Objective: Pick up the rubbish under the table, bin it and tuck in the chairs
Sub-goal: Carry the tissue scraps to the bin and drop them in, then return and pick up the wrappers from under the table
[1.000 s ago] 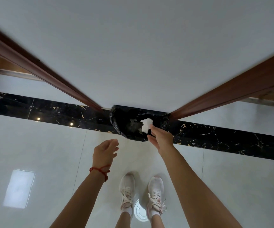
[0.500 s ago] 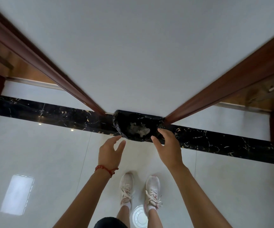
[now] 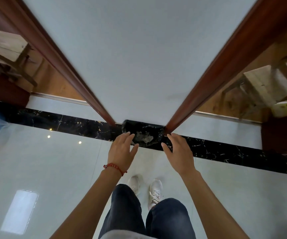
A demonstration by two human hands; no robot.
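Note:
A bin lined with a black bag (image 3: 127, 125) stands on the floor against a white wall. Crumpled white paper rubbish (image 3: 145, 137) lies inside it. My left hand (image 3: 122, 151), with a red bracelet at the wrist, is held out over the bin's near left rim, fingers spread and empty. My right hand (image 3: 178, 151) hovers by the bin's near right side, also spread and empty. Neither hand holds the bin.
Red-brown door frames (image 3: 80, 83) flank the white wall on both sides. A wooden stool (image 3: 8, 49) stands through the left doorway, another stool (image 3: 263, 81) through the right. A black marble strip (image 3: 225, 152) crosses the pale glossy floor. My feet in white shoes are below.
My right hand has let go of the white paper, which now lies in the bin. Both hands have come forward with fingers spread, and the view has risen and pulled back.

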